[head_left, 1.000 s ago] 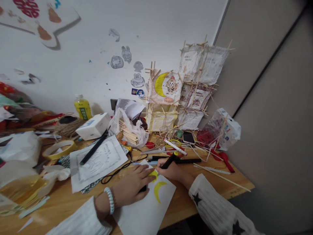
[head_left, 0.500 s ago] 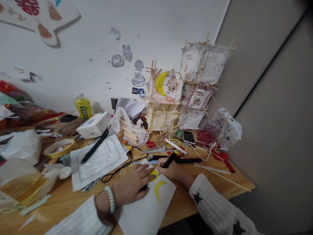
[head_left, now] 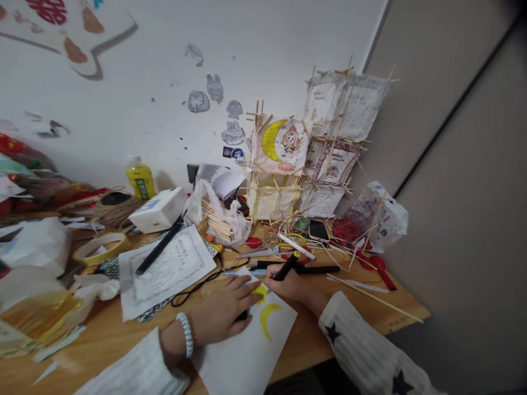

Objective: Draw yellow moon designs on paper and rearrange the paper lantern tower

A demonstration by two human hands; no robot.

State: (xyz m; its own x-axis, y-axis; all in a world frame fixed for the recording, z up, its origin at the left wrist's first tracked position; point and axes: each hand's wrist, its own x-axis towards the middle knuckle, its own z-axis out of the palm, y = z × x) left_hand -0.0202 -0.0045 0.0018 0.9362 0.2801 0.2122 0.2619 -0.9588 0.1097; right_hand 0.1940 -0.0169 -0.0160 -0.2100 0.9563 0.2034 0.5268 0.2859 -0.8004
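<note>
A white sheet of paper (head_left: 239, 359) lies at the table's front, bearing a yellow crescent moon (head_left: 269, 322) and a second yellow shape partly covered by fingers. My left hand (head_left: 222, 312) rests flat on the sheet, fingers stretched out; a small black thing (head_left: 242, 316) shows between thumb and forefinger, mostly hidden. In my right hand (head_left: 288, 284) is a black marker with a yellow end (head_left: 287, 266), gripped between the fingers. Its tip, hidden by my hand, is near the upper part of the sheet, beside the second yellow shape.
Stick-and-paper lanterns (head_left: 280, 148) stand at the back. A plastic bag of sticks (head_left: 218, 219), a phone (head_left: 318, 230) and a white marker (head_left: 297, 246) lie ahead. Leftward are a drawn sheet (head_left: 173, 269), a tape roll (head_left: 102, 248), a white box (head_left: 158, 211) and a yellow drink bottle (head_left: 140, 178).
Hardly anything differs. My right hand and the marker have shifted very slightly, while my left hand stays in place on the sheet.
</note>
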